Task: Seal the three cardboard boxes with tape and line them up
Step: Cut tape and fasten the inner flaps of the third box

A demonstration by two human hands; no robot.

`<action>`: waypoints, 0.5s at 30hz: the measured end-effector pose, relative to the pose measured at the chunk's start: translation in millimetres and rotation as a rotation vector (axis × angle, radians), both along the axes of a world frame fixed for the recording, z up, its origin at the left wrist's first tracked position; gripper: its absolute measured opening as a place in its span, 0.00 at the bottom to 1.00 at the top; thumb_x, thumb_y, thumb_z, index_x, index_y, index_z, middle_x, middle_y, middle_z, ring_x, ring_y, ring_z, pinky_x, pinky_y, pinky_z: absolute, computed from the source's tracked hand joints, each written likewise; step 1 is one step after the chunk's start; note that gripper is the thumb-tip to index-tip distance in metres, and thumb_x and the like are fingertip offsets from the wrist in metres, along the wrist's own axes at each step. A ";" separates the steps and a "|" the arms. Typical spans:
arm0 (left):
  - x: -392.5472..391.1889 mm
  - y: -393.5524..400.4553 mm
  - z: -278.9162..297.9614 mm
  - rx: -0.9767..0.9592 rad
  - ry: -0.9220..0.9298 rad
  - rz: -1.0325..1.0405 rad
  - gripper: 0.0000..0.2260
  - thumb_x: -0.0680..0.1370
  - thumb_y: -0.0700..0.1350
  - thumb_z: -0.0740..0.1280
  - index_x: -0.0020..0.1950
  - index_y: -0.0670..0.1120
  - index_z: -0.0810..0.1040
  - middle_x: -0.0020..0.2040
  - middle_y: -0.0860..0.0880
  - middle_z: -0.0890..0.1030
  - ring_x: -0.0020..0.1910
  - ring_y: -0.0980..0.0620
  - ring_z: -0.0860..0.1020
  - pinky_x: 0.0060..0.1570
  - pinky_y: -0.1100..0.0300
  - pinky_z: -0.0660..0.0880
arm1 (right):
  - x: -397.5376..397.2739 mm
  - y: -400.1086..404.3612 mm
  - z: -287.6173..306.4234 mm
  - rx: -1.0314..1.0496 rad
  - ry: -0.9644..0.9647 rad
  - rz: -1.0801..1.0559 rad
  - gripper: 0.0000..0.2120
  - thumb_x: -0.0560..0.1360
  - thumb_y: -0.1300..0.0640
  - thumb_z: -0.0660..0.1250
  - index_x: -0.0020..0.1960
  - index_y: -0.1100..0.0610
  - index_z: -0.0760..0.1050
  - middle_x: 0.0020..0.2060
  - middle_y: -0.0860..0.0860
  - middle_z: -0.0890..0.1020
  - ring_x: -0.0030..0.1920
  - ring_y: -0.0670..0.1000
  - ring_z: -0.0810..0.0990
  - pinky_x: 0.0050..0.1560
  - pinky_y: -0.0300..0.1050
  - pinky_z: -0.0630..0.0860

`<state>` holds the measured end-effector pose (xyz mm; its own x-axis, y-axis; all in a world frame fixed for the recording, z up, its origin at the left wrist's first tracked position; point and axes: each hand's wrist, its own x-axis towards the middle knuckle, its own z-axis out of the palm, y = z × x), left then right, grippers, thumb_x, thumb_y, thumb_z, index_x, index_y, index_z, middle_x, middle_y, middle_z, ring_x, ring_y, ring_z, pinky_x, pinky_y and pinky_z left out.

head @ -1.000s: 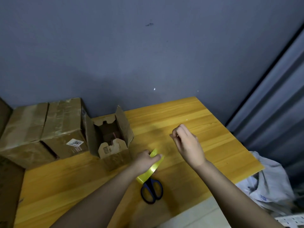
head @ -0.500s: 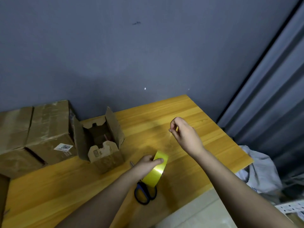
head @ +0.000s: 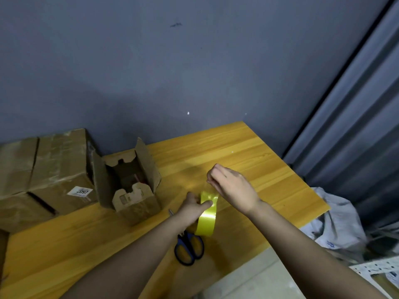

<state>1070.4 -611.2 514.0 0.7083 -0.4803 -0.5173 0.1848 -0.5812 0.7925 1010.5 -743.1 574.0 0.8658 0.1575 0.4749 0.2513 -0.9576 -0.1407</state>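
Left hand [head: 195, 207] grips yellow tape roll [head: 206, 214], thumb over outer face, roll held on edge above wooden table [head: 248, 152]. Right hand [head: 230, 186] raised just above roll, fingertips pinched together; whether tape end sits between them cannot be told. Blue-handled scissors [head: 189, 249] lie on table under left wrist. Small cardboard box [head: 129, 186] stands open, flaps up, just left of hands. Two larger cardboard boxes [head: 43, 169] sit closed side by side at far left, touching.
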 end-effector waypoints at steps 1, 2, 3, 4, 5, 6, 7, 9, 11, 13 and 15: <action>2.2 1.7 -0.7 0.014 -0.108 -0.017 0.23 0.74 0.50 0.71 0.64 0.44 0.67 0.60 0.45 0.71 0.60 0.44 0.74 0.53 0.58 0.71 | 0.4 0.4 -1.0 -0.014 -0.011 0.003 0.04 0.79 0.54 0.56 0.46 0.52 0.63 0.40 0.53 0.75 0.39 0.54 0.77 0.34 0.48 0.75; 4.5 4.1 1.0 -0.004 -0.222 -0.029 0.23 0.73 0.49 0.72 0.63 0.45 0.69 0.61 0.46 0.70 0.59 0.45 0.74 0.55 0.58 0.71 | 0.8 1.2 -2.3 -0.026 -0.021 0.007 0.04 0.78 0.53 0.56 0.46 0.52 0.63 0.40 0.53 0.75 0.39 0.54 0.77 0.34 0.48 0.75; 7.9 7.0 3.9 -0.046 -0.348 -0.041 0.21 0.72 0.47 0.73 0.61 0.46 0.71 0.60 0.47 0.69 0.58 0.47 0.73 0.57 0.57 0.70 | 1.6 2.9 -3.4 -0.039 -0.031 0.013 0.04 0.78 0.53 0.57 0.46 0.53 0.64 0.40 0.53 0.75 0.40 0.54 0.77 0.34 0.48 0.74; 10.3 9.6 9.9 -0.086 -0.471 -0.075 0.18 0.71 0.46 0.73 0.59 0.47 0.73 0.58 0.50 0.69 0.56 0.50 0.72 0.58 0.57 0.69 | 2.6 4.5 -4.3 -0.057 -0.047 0.015 0.04 0.78 0.53 0.57 0.46 0.53 0.64 0.40 0.53 0.75 0.40 0.53 0.77 0.35 0.48 0.73; 13.9 12.2 15.5 -0.111 -0.572 -0.117 0.15 0.71 0.45 0.73 0.55 0.48 0.75 0.54 0.52 0.70 0.54 0.52 0.70 0.57 0.58 0.68 | 4.0 6.3 -5.1 -0.077 -0.064 0.017 0.04 0.77 0.54 0.57 0.46 0.53 0.65 0.40 0.53 0.75 0.40 0.53 0.77 0.35 0.47 0.72; 17.6 13.9 21.1 -0.146 -0.605 -0.144 0.11 0.71 0.45 0.73 0.51 0.48 0.76 0.50 0.54 0.71 0.52 0.53 0.70 0.56 0.57 0.68 | 5.3 7.4 -5.5 -0.092 -0.078 0.016 0.05 0.77 0.54 0.57 0.45 0.54 0.66 0.40 0.53 0.75 0.40 0.53 0.77 0.36 0.47 0.71; 21.4 14.9 25.3 -0.195 -0.581 -0.153 0.08 0.71 0.44 0.73 0.46 0.50 0.76 0.46 0.54 0.74 0.49 0.52 0.73 0.53 0.54 0.71 | 6.5 8.3 -5.7 -0.097 -0.084 0.016 0.05 0.78 0.54 0.57 0.45 0.55 0.66 0.40 0.53 0.76 0.40 0.53 0.77 0.35 0.47 0.72; 27.3 18.2 33.6 -0.251 -0.501 -0.151 0.07 0.69 0.47 0.72 0.40 0.53 0.74 0.40 0.52 0.79 0.43 0.51 0.80 0.47 0.49 0.77 | 8.7 9.5 -5.5 -0.099 -0.092 0.021 0.07 0.78 0.53 0.58 0.44 0.56 0.69 0.39 0.53 0.76 0.39 0.54 0.78 0.34 0.47 0.73; 33.6 20.9 35.5 -0.245 -0.514 -0.178 0.08 0.66 0.53 0.68 0.41 0.51 0.76 0.40 0.49 0.81 0.41 0.51 0.82 0.45 0.46 0.78 | 10.0 10.2 -3.5 -0.106 -0.100 0.023 0.08 0.78 0.53 0.58 0.44 0.57 0.70 0.39 0.53 0.76 0.39 0.53 0.79 0.34 0.47 0.74; 37.3 23.2 39.1 -0.235 -0.563 -0.228 0.09 0.68 0.52 0.66 0.42 0.49 0.77 0.43 0.50 0.78 0.41 0.52 0.82 0.45 0.46 0.78 | 11.3 9.9 -0.5 -0.129 -0.125 0.031 0.06 0.78 0.53 0.59 0.46 0.55 0.68 0.40 0.51 0.77 0.39 0.52 0.79 0.34 0.46 0.74; 38.8 24.4 45.1 -0.217 -0.647 -0.269 0.06 0.70 0.48 0.67 0.44 0.47 0.78 0.44 0.52 0.76 0.41 0.53 0.81 0.44 0.47 0.77 | 10.3 11.6 3.8 -0.149 -0.151 0.011 0.05 0.78 0.52 0.60 0.48 0.53 0.66 0.40 0.49 0.77 0.38 0.49 0.79 0.34 0.42 0.72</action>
